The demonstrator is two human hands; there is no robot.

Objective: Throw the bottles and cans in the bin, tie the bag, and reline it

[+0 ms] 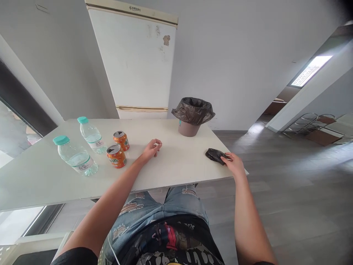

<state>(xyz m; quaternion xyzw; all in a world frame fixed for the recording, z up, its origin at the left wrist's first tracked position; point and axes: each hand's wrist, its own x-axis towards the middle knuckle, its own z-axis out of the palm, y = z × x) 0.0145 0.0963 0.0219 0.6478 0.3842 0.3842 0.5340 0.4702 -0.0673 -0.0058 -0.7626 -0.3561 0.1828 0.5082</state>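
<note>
My left hand (152,149) rests near the middle of the white table (176,165), fingers loosely curled and apart, with nothing in them. Just left of it stand two open orange soda cans (121,140), (116,156), one behind the other. At the table's right end, my right hand (234,163) grips the near right edge of a crumpled black plastic bag (215,155) lying on the tabletop. Behind, between my hands, a brown trash bin (189,129) stands upright, lined with a dark plastic bag (193,112) folded over its rim.
Two clear plastic bottles with teal caps (92,135), (75,156) stand left of the cans. A white fridge (135,59) is beyond the table, against a grey wall (234,55). Metal-framed furniture (311,125) sits on the wood-look floor at far right.
</note>
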